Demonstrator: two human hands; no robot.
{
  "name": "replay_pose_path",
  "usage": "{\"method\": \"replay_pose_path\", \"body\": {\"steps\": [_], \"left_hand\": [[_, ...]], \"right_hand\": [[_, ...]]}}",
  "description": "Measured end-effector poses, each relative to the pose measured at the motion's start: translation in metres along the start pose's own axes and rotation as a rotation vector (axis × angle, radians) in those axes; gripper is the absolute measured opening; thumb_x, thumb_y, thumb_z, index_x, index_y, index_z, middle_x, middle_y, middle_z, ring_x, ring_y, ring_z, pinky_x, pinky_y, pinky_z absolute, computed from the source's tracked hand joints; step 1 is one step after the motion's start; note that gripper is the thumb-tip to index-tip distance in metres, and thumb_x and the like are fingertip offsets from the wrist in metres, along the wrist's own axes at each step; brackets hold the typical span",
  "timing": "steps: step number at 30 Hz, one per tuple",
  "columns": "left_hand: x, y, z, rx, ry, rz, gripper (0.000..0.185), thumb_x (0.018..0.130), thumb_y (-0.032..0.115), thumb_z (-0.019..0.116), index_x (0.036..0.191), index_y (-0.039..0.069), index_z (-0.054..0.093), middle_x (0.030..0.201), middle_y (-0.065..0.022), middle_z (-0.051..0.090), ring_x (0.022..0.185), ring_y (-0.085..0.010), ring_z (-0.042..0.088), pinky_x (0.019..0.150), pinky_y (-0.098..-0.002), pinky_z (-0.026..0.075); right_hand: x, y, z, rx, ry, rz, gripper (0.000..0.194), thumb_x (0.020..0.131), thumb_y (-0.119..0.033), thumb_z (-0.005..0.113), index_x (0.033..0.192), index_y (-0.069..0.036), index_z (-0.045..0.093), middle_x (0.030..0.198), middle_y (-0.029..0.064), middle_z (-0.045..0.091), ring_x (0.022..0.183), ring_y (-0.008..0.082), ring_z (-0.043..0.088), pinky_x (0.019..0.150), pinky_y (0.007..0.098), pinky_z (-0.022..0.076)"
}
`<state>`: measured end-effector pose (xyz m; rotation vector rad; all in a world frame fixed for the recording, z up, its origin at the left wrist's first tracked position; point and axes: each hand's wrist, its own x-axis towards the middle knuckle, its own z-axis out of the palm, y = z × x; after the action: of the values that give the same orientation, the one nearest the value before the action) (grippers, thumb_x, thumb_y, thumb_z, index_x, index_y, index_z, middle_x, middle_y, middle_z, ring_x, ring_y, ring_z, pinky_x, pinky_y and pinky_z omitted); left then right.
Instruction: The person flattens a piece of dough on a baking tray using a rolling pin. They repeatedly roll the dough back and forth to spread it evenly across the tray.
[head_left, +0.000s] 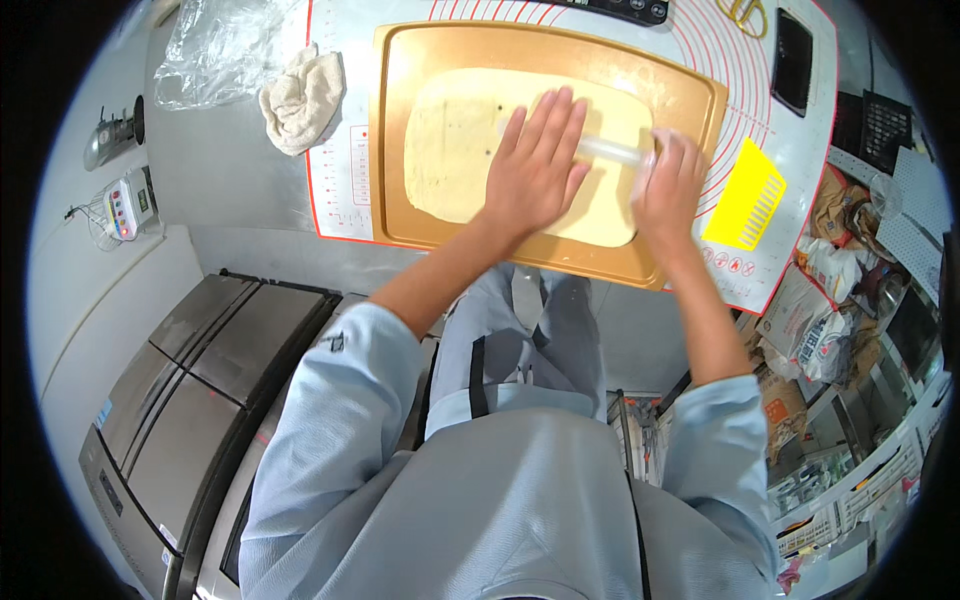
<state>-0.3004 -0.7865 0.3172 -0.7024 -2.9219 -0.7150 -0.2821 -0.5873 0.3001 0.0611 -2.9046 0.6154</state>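
Observation:
A pale yellow sheet of dough (450, 165) with a few dark specks lies in a gold-coloured baking tray (465, 45). Across its right half runs a translucent rolling pin (611, 151), partly hidden under my hands. My left hand (534, 166) is laid flat over the middle of the dough, palm down with fingers stretched, covering the pin's left part. My right hand (667, 184) is curled around the pin's right end, near the tray's right side.
Under the tray lies a silicone baking mat (337, 180) with red markings. A beige cloth (302, 101) and clear plastic bag (214, 56) are to the left. A yellow scraper (745, 196), phone (793, 64) and gold-handled scissors (746, 15) lie right. A black device (630, 6) borders the tray's far side.

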Motion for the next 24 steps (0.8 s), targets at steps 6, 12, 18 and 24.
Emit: {"method": "replay_pose_path", "body": {"steps": [6, 12, 18, 24], "left_hand": [[0.028, -0.026, 0.023, 0.019, 0.196, -0.07, 0.062, 0.107, 0.032, 0.049, 0.16, 0.0, 0.041, 0.163, -0.0244, 0.043, 0.154, -0.0398, 0.038, 0.124, -0.0545, 0.029], [-0.071, -0.023, 0.03, -0.013, -0.081, -0.101, 0.065, 0.107, 0.033, 0.048, 0.162, 0.0, 0.037, 0.167, -0.0232, 0.037, 0.156, -0.0393, 0.033, 0.126, -0.0557, 0.024], [-0.167, 0.003, 0.01, -0.013, -0.226, -0.108, 0.071, 0.105, 0.034, 0.049, 0.164, -0.003, 0.032, 0.17, -0.0217, 0.031, 0.16, -0.0372, 0.026, 0.129, -0.0544, 0.018], [-0.185, 0.008, -0.008, -0.119, -0.152, -0.042, 0.064, 0.099, 0.018, 0.058, 0.158, -0.001, 0.043, 0.165, -0.0218, 0.039, 0.153, -0.0406, 0.037, 0.126, -0.054, 0.026]], "right_hand": [[0.005, 0.01, 0.011, -0.066, 0.065, -0.066, 0.053, 0.093, -0.016, 0.065, 0.143, 0.001, 0.055, 0.15, 0.0247, 0.051, 0.144, 0.042, 0.044, 0.118, 0.0603, 0.0333], [-0.06, -0.022, 0.011, -0.112, -0.21, 0.054, 0.074, 0.098, -0.027, 0.063, 0.161, 0.0, 0.037, 0.169, 0.0221, 0.034, 0.16, 0.0381, 0.026, 0.126, 0.0647, 0.018], [-0.167, -0.041, 0.005, -0.112, -0.32, 0.046, 0.069, 0.101, -0.024, 0.063, 0.162, -0.005, 0.037, 0.17, 0.0165, 0.036, 0.159, 0.0334, 0.029, 0.127, 0.0639, 0.0161], [-0.181, -0.035, 0.001, -0.015, -0.077, -0.077, 0.042, 0.095, -0.008, 0.068, 0.137, -0.008, 0.068, 0.137, 0.0111, 0.065, 0.132, 0.0299, 0.057, 0.116, 0.053, 0.039]]}}
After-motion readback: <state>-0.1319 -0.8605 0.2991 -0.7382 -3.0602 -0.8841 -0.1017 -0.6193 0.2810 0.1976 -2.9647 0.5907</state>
